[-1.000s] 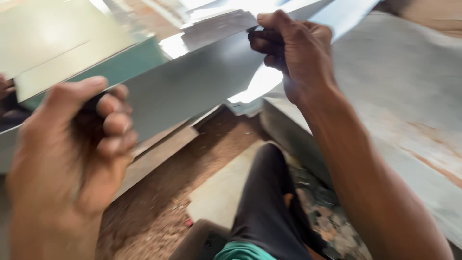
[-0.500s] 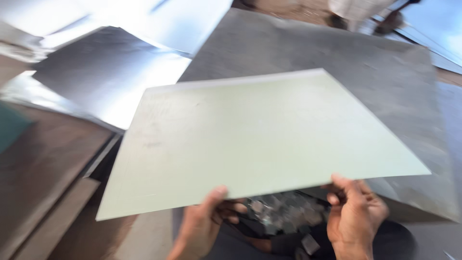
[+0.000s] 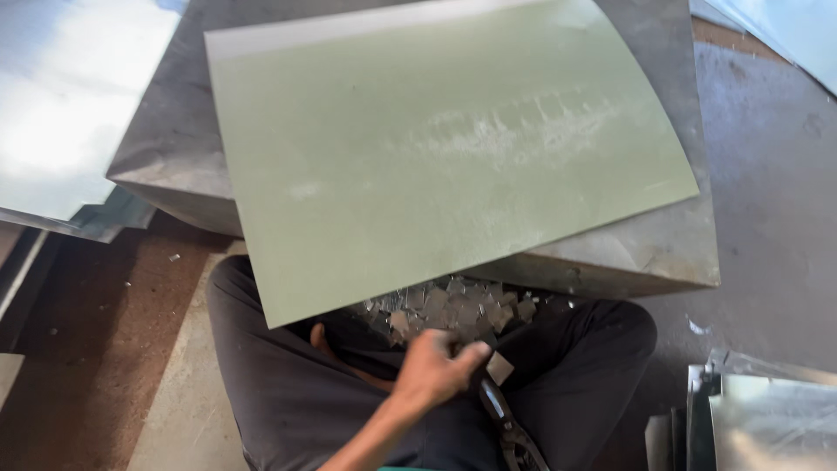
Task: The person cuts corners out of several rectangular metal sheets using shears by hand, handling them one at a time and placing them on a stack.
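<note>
Left: shiny metal sheets (image 3: 74, 105) on the floor. Centre: pale green sheet (image 3: 445, 148) lying tilted over a grey slab (image 3: 663, 244), its near corner overhanging the lap. Small metal offcuts (image 3: 453, 305) piled below that edge, on the dark trousers (image 3: 288, 384). One hand (image 3: 432, 371), side unclear, fingers (image 3: 466, 356) curled tight round dark-handled snips (image 3: 510, 427). Other hand not visible. Right: more metal pieces (image 3: 767, 419).
</note>
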